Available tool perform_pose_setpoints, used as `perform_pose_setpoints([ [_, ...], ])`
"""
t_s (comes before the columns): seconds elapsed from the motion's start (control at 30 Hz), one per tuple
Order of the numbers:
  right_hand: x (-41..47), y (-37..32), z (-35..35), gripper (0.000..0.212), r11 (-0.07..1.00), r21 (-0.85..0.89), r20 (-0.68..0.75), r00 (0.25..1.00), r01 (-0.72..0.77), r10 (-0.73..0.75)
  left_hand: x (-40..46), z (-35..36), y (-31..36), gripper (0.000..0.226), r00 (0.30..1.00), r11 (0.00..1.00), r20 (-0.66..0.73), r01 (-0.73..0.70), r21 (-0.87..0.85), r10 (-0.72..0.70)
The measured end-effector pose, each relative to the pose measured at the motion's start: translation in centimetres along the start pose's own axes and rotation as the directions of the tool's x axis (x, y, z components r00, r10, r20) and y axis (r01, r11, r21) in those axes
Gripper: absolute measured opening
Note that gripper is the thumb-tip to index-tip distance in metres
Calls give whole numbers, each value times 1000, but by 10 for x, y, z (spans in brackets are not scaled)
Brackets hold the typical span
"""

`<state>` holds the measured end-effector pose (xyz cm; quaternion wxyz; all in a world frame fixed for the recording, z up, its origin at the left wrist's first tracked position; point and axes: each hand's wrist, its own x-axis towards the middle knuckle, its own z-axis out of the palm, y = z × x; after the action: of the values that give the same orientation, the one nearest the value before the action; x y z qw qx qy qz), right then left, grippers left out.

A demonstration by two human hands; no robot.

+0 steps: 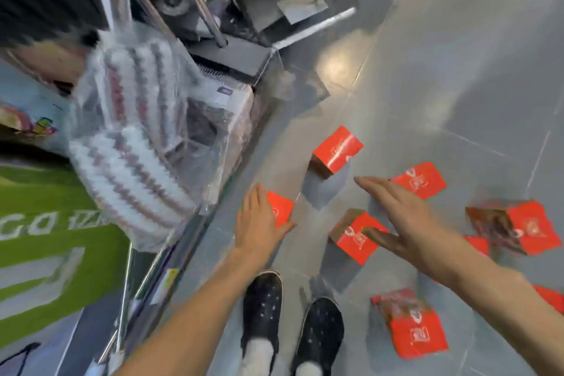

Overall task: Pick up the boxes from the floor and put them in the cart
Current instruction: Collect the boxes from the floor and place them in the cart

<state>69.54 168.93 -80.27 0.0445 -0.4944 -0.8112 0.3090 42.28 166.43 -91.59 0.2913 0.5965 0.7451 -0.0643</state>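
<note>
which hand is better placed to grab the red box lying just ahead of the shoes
The right hand. Its open fingers already hang over that red box, thumb beside its near edge. The left hand is open too, but sits over a different box next to the cart.

Boxes [337, 149]: red card, glossy, catching light on the upper faces; white print.
Floor [457, 70]: grey tile, smooth, semi-gloss, with a bright reflection and thin grout lines.
Cart [146, 278]: bare metal bars, shiny.
Bag [137, 137]: clear plastic film, crinkled and glossy, over stacked white goods.
Green pack [45, 238]: smooth printed surface.
Shoes [264, 308]: dark, matt, dotted with small perforations.
</note>
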Motion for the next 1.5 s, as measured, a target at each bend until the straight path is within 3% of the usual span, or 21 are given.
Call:
perform_pose_setpoints([
  [0.13,7,42,75,81,998,19,6,998,-58,58,26,82,-25,126,994,992,-14,113,59,-113],
  [0.23,8,56,100,76,996,34,36,996,-79,78,28,102,-33,111,991,991,-32,132,-32,-133],
  [0.37,7,66,91,81,997,-22,118,990,-71,73,18,79,-35,89,1000,990,-12,13,-143,-15],
  [0.43,8,73,85,89,995,-77,202,976,-63,77,9,56,-33,89,996,986,-3,-86,-142,87],
  [0.6,13,100,102,99,965,-232,453,891,122,-3,-5,25,-33,94,963,946,32,-255,-201,266],
  [0.8,19,146,148,100,891,-268,581,799,366,-153,4,46,-47,99,946,935,56,-306,-181,321],
  [0.97,20,156,162,91,868,-270,545,809,417,-219,9,63,-62,97,934,928,74,-334,-165,349],
  [1.13,6,117,119,89,950,-251,359,929,186,-87,-4,29,-51,95,940,928,74,-314,-201,334],
  [1.37,-16,16,-42,95,992,-123,81,996,-37,47,-54,-112,16,88,914,877,-83,-404,-262,396],
  [1.5,-31,-61,-166,94,992,-114,-81,995,-60,51,-102,-227,59,87,884,848,-188,-465,-254,428],
])
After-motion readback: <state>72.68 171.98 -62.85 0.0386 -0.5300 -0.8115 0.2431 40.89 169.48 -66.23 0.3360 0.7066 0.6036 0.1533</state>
